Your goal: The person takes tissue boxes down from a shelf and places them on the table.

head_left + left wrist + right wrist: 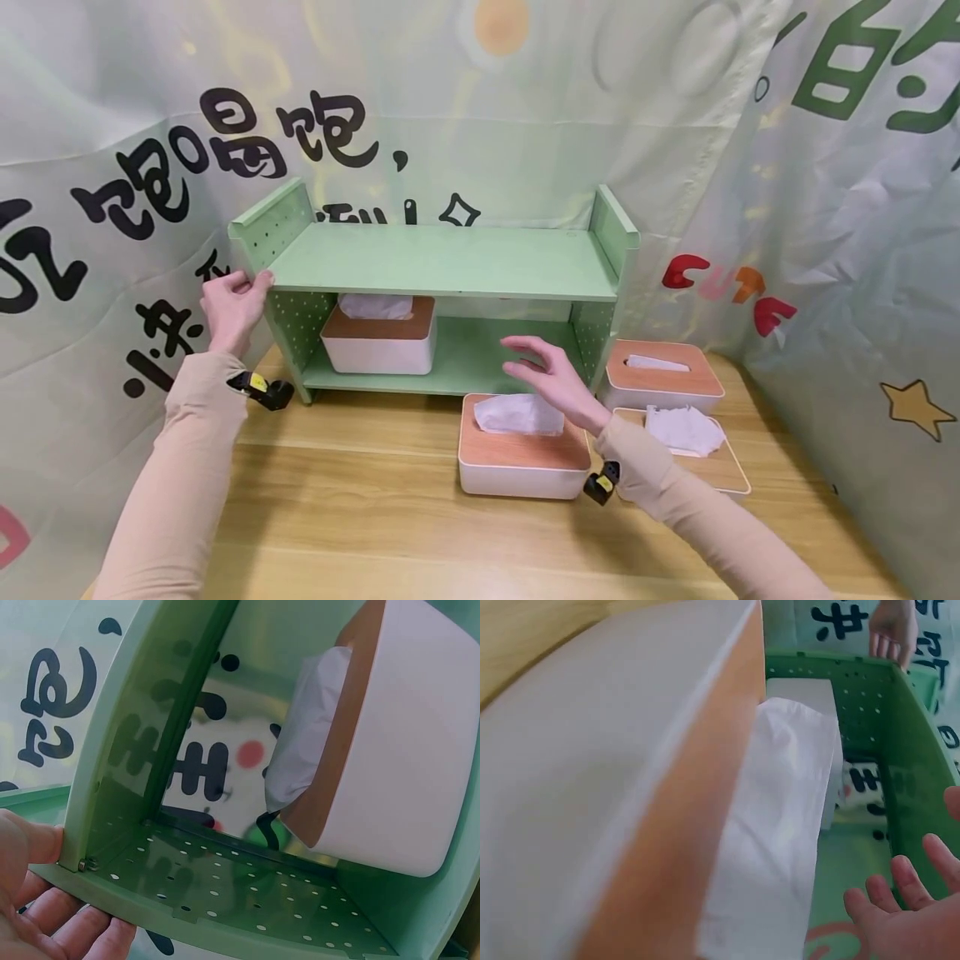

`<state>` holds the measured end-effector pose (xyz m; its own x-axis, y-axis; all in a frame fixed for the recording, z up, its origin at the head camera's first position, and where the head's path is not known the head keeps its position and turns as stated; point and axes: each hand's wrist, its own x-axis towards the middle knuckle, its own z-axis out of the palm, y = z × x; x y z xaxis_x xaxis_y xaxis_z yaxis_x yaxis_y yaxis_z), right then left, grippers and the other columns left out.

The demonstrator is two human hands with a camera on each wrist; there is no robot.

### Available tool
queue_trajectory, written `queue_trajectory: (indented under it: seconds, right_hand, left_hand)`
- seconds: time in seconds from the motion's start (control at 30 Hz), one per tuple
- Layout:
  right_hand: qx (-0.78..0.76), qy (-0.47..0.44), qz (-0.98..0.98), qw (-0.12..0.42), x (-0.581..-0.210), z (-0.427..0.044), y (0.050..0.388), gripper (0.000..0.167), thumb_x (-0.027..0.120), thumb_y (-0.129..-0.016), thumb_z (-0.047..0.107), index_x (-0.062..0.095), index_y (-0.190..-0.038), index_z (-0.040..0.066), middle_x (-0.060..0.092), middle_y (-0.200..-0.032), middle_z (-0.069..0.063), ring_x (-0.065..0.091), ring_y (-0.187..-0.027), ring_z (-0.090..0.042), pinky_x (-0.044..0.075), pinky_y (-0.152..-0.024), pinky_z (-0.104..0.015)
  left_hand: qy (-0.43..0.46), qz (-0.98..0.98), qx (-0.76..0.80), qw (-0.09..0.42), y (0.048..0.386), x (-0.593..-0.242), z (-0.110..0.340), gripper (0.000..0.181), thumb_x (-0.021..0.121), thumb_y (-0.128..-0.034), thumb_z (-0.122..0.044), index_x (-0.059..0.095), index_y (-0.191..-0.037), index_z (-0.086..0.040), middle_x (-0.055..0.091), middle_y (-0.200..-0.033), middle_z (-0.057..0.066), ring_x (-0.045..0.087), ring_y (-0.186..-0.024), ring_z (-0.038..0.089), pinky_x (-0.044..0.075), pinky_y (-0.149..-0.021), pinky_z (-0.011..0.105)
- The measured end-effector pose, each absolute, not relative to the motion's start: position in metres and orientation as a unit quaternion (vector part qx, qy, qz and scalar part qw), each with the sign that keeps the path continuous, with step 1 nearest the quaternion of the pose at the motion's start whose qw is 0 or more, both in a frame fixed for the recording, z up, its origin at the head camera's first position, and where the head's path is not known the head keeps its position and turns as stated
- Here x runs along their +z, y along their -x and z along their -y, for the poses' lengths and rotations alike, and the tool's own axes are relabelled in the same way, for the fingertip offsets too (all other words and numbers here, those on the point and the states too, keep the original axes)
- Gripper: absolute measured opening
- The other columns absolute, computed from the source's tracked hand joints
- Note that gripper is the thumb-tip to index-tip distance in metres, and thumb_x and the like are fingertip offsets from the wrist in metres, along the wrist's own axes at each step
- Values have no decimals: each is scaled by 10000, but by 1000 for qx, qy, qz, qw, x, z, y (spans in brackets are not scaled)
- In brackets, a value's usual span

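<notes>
My left hand [234, 310] grips the left front corner of a green two-tier shelf [442, 262]. In the left wrist view the thumb lies on the upper board's edge and the fingers [79, 930] on the outer side of the perforated panel. My right hand [553, 377] hovers with fingers spread and slightly bent, holding nothing, in front of the shelf's lower tier. Just below it, a white tissue box [525, 480] with a wooden lid stands on the table. A similar tissue box [378, 355] sits on the lower tier at the left.
To the right of the shelf stands another wooden-lidded tissue box [663, 371]. In front of it is one more wooden-topped tissue box [705, 471], partly behind my right arm. A printed cloth [525, 150] hangs behind the wooden table [360, 517].
</notes>
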<state>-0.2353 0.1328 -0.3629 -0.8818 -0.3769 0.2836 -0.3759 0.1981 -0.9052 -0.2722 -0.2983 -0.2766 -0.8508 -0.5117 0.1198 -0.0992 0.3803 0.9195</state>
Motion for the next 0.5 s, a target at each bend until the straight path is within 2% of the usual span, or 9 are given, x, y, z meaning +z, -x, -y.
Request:
queue_trajectory:
  seconds: [0.07,0.13,0.23,0.33,0.4,0.5]
  right_hand:
    - [-585,234,-777,25,-358,-125,242,472,646,-972,127,526,-1413,8,526,-1490,-188,474,-1404,-372,405,-1170,-525]
    - [-579,224,-783,46,-355,-117,248,491,661,-964,152,528,-1423,41,531,-1494,-161,481,-1402,-347,425,-1156,-501]
    - [-570,213,-790,71,-351,-105,260,523,681,-948,172,523,-1435,66,530,-1501,-139,475,-1405,-330,424,-1154,-491]
    - [-558,208,-798,98,-347,-94,272,589,703,-926,191,489,-1464,77,510,-1520,-125,450,-1424,-320,390,-1182,-491]
    - [-549,209,-801,116,-346,-86,282,640,721,-909,197,462,-1484,88,488,-1536,-118,421,-1445,-317,363,-1202,-488]
    - [-541,208,-804,134,-345,-76,294,716,750,-881,201,423,-1510,101,451,-1560,-113,383,-1468,-319,338,-1218,-489]
  left_hand:
    - [-189,808,-522,199,272,-276,298,541,586,-991,-397,514,-1454,-127,577,-1449,149,572,-892,-65,518,-1039,249]
    - [-189,811,-516,204,272,-277,298,526,592,-988,-398,542,-1434,-125,629,-1403,107,566,-856,-78,532,-953,193]
    - [-186,810,-513,213,272,-278,298,495,612,-977,-395,605,-1381,-109,751,-1072,-69,549,-784,-86,492,-797,117]
    - [-180,808,-518,216,272,-279,299,480,627,-971,-387,635,-1346,-88,593,-774,-273,559,-772,-69,459,-735,100]
    - [-177,805,-523,217,272,-279,299,483,632,-971,-383,631,-1347,-80,536,-722,-330,560,-777,-65,454,-734,98]
    - [-178,806,-521,217,272,-278,300,482,629,-973,-383,633,-1343,-74,525,-692,-341,564,-778,-60,455,-730,102]
